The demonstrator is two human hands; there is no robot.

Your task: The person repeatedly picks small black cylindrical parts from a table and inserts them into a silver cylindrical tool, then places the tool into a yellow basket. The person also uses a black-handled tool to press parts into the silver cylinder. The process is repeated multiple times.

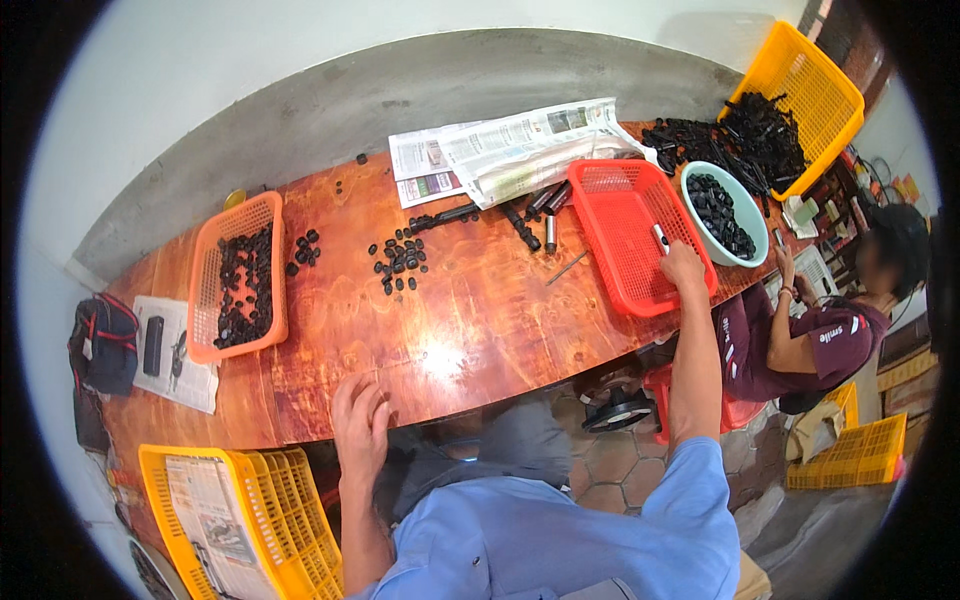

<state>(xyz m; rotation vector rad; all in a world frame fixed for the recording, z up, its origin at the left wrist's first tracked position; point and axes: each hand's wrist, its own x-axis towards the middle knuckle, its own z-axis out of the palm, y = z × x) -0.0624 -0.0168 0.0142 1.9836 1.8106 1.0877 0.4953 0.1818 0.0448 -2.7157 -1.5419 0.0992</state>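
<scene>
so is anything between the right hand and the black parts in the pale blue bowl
Only rims: the right hand, holding a white-and-black cylinder, is over the red basket, whose right rim lies between, then the pale blue bowl's rim. Nothing else visible blocks the black parts.

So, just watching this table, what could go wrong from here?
The red basket sits close to the table's near edge, so a knock might send it over. The right hand holds a small pale tube over that basket, and it could slip. The small black pieces lie loose on the wood, so a sweeping arm might scatter them.
</scene>
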